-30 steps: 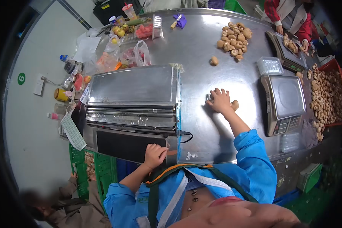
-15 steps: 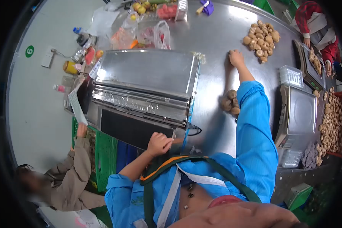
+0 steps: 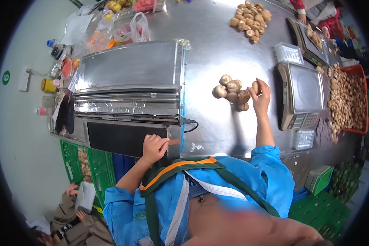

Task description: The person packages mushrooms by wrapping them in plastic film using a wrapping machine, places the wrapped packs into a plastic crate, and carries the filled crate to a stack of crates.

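Observation:
My right hand (image 3: 261, 96) pinches a brown mushroom (image 3: 256, 87) between thumb and fingers, at the right side of a small cluster of mushrooms (image 3: 232, 86) on the steel table. My left hand (image 3: 153, 148) has its fingers curled at the front edge of a black plate (image 3: 119, 138), near that plate's right end. What lies inside those fingers is hidden. The plate belongs to a metal film-wrapping machine (image 3: 129, 69) standing left of the mushrooms.
A weighing scale (image 3: 305, 90) and clear plastic trays (image 3: 289, 53) stand at the right. Behind them is an orange crate (image 3: 365, 98) of mushrooms. A larger mushroom pile (image 3: 250, 19) lies farther back. A person in beige (image 3: 76, 229) handles a pale object at lower left.
My right hand has come back from near the far pile and taken hold of a mushroom beside the near cluster. My left hand stays at the plate. The view has shifted.

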`<state>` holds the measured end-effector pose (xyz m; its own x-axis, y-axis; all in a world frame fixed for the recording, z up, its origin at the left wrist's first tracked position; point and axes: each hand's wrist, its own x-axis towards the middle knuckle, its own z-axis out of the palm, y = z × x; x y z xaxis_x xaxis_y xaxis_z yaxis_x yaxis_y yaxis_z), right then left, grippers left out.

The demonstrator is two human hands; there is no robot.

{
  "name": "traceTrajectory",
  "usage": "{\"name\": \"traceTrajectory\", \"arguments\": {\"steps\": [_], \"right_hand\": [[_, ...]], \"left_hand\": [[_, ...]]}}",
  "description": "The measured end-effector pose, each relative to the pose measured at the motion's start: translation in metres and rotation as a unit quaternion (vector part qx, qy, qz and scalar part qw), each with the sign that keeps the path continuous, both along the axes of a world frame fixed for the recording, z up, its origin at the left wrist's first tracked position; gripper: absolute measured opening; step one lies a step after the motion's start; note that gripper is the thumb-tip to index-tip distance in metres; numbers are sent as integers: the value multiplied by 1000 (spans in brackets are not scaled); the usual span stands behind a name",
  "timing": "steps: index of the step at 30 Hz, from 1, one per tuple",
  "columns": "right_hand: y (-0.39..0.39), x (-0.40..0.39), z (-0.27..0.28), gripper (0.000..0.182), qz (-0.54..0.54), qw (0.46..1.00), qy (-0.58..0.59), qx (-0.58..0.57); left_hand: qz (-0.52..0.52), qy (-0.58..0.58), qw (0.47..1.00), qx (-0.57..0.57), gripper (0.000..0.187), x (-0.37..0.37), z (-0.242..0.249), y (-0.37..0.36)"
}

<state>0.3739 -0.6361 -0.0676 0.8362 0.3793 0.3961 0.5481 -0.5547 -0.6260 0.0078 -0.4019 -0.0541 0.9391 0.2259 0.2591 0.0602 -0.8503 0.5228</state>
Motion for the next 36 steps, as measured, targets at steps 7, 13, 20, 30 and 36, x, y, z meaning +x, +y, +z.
{"name": "traceTrajectory", "arguments": {"steps": [7, 13, 20, 30, 36], "right_hand": [[13, 31, -39, 47, -13, 952, 226, -209], [-1, 44, -60, 48, -34, 991, 113, -61], [-14, 5, -82, 77, -213, 926, 271, 155], [4, -43, -86, 55, -125, 979, 144, 74], [55, -48, 56, 54, -50, 990, -22, 127]], "left_hand": [[4, -19, 1000, 20, 10, 0, 1, -8], [-126, -50, 987, -90, 15, 46, 22, -56], [117, -12, 981, -156, 60, 254, -40, -81], [114, 115, 964, -209, 58, 290, -88, -91], [111, -88, 973, -183, 55, 248, 49, -47]]}}
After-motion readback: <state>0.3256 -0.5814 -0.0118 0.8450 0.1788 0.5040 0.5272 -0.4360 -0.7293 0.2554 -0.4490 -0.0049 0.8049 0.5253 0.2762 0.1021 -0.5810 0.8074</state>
